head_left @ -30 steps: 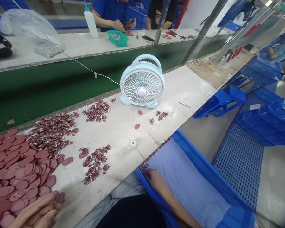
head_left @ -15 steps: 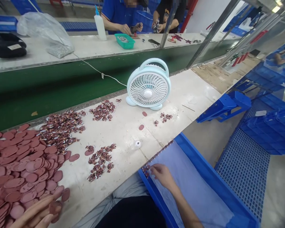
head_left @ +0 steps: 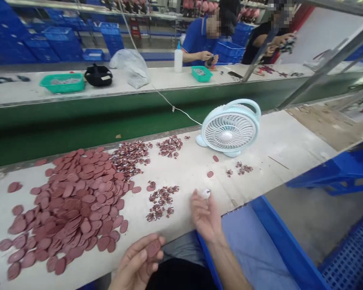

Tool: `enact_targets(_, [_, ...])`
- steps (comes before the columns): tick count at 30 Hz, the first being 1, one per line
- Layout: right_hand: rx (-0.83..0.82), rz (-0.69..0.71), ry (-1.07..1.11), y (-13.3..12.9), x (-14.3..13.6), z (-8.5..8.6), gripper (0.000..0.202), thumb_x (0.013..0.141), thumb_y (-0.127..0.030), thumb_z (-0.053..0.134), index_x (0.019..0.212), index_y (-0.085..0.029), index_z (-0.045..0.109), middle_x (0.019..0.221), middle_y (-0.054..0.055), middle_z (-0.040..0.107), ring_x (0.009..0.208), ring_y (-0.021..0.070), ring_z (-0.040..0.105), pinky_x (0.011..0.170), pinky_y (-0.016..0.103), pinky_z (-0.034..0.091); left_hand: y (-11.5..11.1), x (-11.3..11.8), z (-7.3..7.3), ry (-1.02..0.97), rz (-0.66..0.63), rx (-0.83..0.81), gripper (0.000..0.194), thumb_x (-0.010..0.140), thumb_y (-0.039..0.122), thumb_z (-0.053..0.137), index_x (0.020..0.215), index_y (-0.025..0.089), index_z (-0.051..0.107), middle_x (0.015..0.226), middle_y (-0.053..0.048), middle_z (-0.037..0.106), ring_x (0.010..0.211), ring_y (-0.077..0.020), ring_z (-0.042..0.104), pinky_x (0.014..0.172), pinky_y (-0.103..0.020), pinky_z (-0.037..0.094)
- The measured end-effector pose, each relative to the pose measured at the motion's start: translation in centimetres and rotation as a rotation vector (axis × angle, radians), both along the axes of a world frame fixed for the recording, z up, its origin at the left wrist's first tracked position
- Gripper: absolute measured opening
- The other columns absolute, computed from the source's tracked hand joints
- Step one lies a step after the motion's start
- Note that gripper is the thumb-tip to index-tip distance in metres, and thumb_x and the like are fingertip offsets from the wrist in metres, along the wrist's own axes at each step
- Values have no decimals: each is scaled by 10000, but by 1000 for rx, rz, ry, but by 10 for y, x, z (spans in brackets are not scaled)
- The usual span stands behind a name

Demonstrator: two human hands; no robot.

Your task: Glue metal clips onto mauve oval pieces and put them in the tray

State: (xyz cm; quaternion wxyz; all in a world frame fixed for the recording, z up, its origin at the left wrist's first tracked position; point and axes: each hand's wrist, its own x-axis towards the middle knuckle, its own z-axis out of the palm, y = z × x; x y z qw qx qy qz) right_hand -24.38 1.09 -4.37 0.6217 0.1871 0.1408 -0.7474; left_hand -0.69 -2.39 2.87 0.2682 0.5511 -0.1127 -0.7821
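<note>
My left hand (head_left: 139, 259) is closed on a reddish-brown oval disc (head_left: 153, 248), pinched between thumb and fingers near the table's front edge. My right hand (head_left: 204, 217) has its fingers curled around a small white bottle (head_left: 205, 193) with a dark tip; its lower part is hidden by the fingers. Left of the right hand lies a group of small brown pieces with light bits (head_left: 161, 201). A large heap of matching oval discs (head_left: 78, 197) spreads over the table at the left.
A light blue fan (head_left: 226, 137) stands at the table's back, its cord (head_left: 184, 112) running left. A blue bin (head_left: 278, 233) sits below the front edge at right. More small brown pieces (head_left: 131, 157) lie behind. Two people work across the green divider (head_left: 78, 121).
My right hand has moved from the bin's edge up to the white bottle. My left hand has come from the heap toward the middle with a disc. The camera view has swung left.
</note>
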Motion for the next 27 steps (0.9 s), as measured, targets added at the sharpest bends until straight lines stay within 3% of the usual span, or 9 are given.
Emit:
enact_targets(3, [84,3,138,-10,15,21,477,886,-450,957,1076,-139,648,702,-101,493,433,-1,391,349,98,284,0,-2,5,99,35,66,659,277,444,1152,848,220,909,1028,-82,843,725,-125,778,611,-113,611])
enact_targets(4, [134,-10,213,-7,22,27,506,882,-517,943,1099,-164,653,705,-90,521,418,16,385,345,126,298,0,-2,6,123,39,78,657,288,435,1152,856,211,910,1054,-101,844,739,-134,788,624,-117,619])
enact_targets(7, [396,16,618,11,49,36,802,690,-743,970,1172,-203,624,686,-58,568,436,91,464,332,177,323,0,-3,8,156,41,89,653,327,422,1148,893,195,914,1117,-158,836,813,-181,818,646,-138,635])
enact_targets(11, [367,103,1017,37,76,31,654,825,-715,868,1137,-190,633,734,0,602,475,125,499,363,242,427,0,-1,7,192,21,117,671,345,341,1150,961,209,919,1140,-107,838,868,-182,827,640,-137,637])
enact_targets(15, [403,42,1063,42,83,29,587,889,-692,829,1182,-238,597,781,-11,599,515,121,530,400,234,474,2,0,3,225,22,95,762,358,297,1155,1042,164,848,1147,-98,837,911,-168,831,653,-125,625])
enact_targets(19, [243,0,1164,33,83,36,477,932,-623,810,1171,-266,603,744,-3,608,503,166,546,359,273,459,6,-2,-2,215,-11,-12,860,382,363,1152,1062,147,671,1021,-50,815,688,-128,752,524,-137,544])
enact_targets(21, [283,-47,1194,27,91,46,495,908,-642,841,1159,-283,612,733,-22,598,504,146,526,394,252,448,7,-4,-4,187,-12,-78,865,392,417,1146,1040,145,642,1109,-69,815,694,-126,747,513,-140,523])
enact_targets(24, [481,-84,1169,21,113,69,661,800,-753,894,1152,-275,604,719,-42,593,519,115,512,499,234,418,8,-4,-8,180,-5,-67,850,473,543,1122,990,132,586,1180,-107,810,821,-166,801,566,-153,575])
enact_targets(27, [551,-24,1236,20,130,81,658,860,-796,819,1161,-257,593,656,-27,613,554,135,537,583,258,430,8,-3,-10,208,-21,-27,855,559,594,1090,998,138,514,1143,-102,807,881,-191,821,573,-146,584])
